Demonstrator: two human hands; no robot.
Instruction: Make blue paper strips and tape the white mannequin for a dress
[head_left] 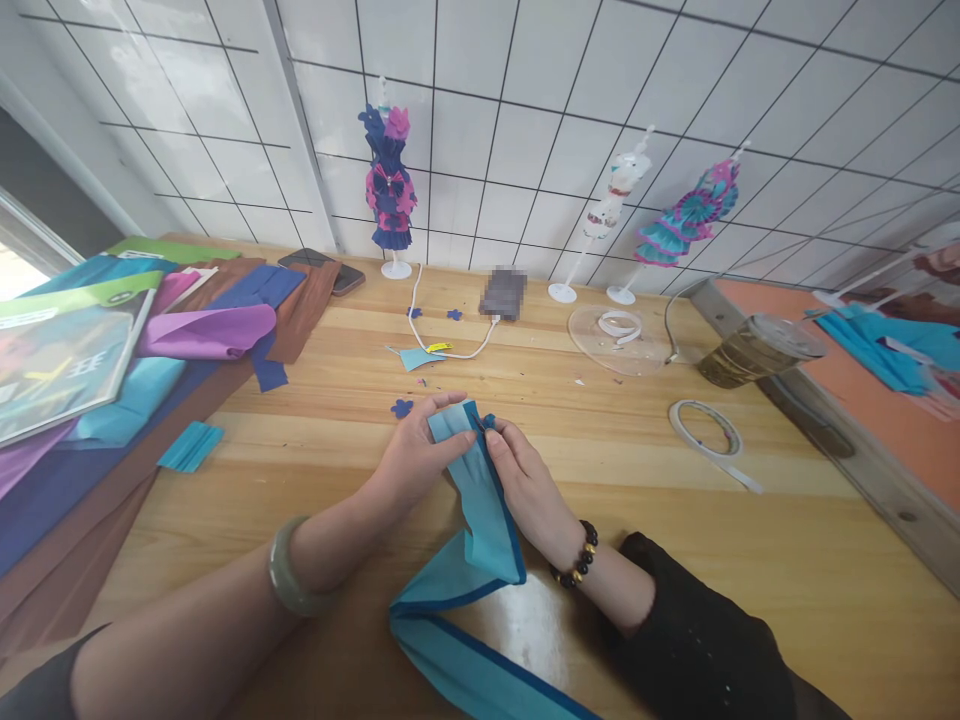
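Observation:
A long strip of light blue crepe paper (491,515) with a dark blue edge runs from my hands down toward the bottom of the view, folding back on itself. My left hand (420,440) pinches the strip's upper end between thumb and fingers. At the dark blue edge, my right hand (525,480) is closed on the same end, its thumb and fingertip at a small gathered dark blue bit. Just beyond my left hand lies a dark blue paper flower (403,408). The fingertips partly hide the strip's end.
Paper sheets and a clear packet (75,360) are piled at the left, near a small teal piece (191,446). Paper-dressed forms (390,190) stand along the tiled wall. A tape roll (705,430), a tilted cup (761,350) and an orange-based tray (892,430) are at the right.

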